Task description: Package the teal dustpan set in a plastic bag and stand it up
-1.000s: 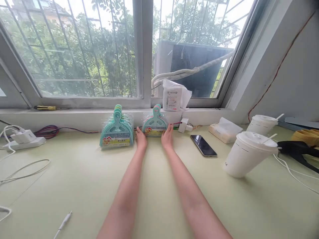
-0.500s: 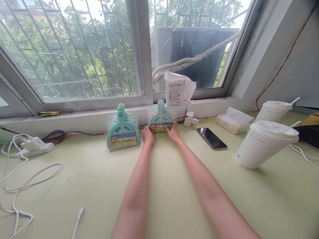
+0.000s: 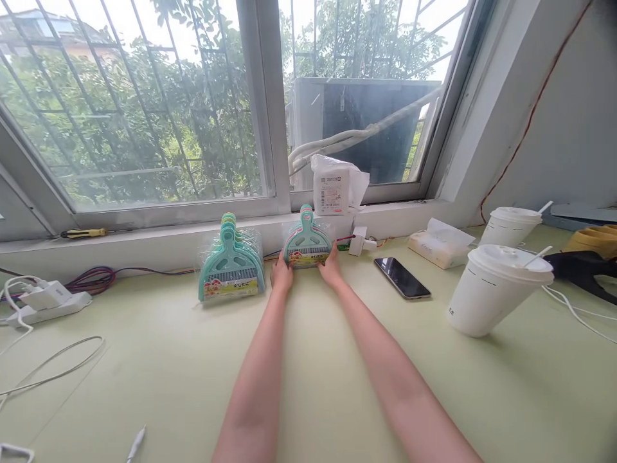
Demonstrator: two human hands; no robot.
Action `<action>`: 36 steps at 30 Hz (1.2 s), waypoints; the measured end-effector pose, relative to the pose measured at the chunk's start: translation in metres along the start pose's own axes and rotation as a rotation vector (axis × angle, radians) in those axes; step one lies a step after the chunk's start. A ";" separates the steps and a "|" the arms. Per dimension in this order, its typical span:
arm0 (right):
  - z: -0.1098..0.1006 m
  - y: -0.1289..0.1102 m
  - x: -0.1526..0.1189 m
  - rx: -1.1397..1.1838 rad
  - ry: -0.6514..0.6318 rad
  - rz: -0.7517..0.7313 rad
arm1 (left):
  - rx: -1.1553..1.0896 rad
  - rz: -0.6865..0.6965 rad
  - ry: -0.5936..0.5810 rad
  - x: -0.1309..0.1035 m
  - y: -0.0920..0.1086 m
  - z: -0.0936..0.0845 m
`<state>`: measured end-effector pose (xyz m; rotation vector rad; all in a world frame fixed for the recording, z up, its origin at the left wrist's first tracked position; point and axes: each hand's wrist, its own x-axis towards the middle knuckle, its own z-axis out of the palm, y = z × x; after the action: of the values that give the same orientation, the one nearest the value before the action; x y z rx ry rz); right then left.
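Both my arms stretch out over a pale green table (image 3: 159,379) towards the window sill. My left hand (image 3: 281,276) and my right hand (image 3: 331,271) grip the two lower corners of a wrapped pack of teal mini dustpan-and-brush sets (image 3: 307,245), which leans against the sill. A second, larger pack of the same teal sets (image 3: 231,270) stands just to the left, apart from my hands.
A black phone (image 3: 402,278) lies right of my hands. Two white lidded cups with straws (image 3: 496,290) (image 3: 508,225), a tissue pack (image 3: 438,242) and black and yellow items sit at the right. A white parcel (image 3: 333,185) rests on the sill. A power strip (image 3: 45,299) with cables lies at the left.
My hands have stayed on the right-hand pack. The view has shifted a little, first up and then back down and left; nothing on the table has visibly moved.
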<state>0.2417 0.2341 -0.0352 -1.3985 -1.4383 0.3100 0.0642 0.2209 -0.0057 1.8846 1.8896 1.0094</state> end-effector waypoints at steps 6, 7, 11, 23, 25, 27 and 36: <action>-0.002 -0.002 -0.001 0.006 0.015 0.005 | -0.070 0.023 0.073 0.000 0.001 0.001; -0.002 -0.003 -0.002 0.003 0.019 0.001 | -0.092 0.032 0.097 -0.002 0.003 0.000; -0.009 -0.014 -0.008 -0.087 0.019 0.050 | -0.053 0.044 0.220 -0.022 0.016 -0.008; -0.053 -0.070 -0.103 -0.485 -0.152 -0.413 | 0.024 0.122 0.437 -0.122 0.038 -0.050; -0.059 -0.071 -0.119 -0.487 -0.232 -0.390 | 0.002 0.036 0.534 -0.127 0.024 -0.066; -0.065 -0.071 -0.134 -0.489 -0.275 -0.338 | -0.014 -0.069 0.621 -0.127 0.003 -0.084; -0.079 -0.086 -0.165 -0.552 -0.364 -0.245 | -0.009 -0.553 0.442 -0.100 -0.086 -0.150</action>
<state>0.2153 0.0347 -0.0165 -1.6281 -2.0859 -0.0001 -0.0871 0.0929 0.0187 1.0680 2.4412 1.2894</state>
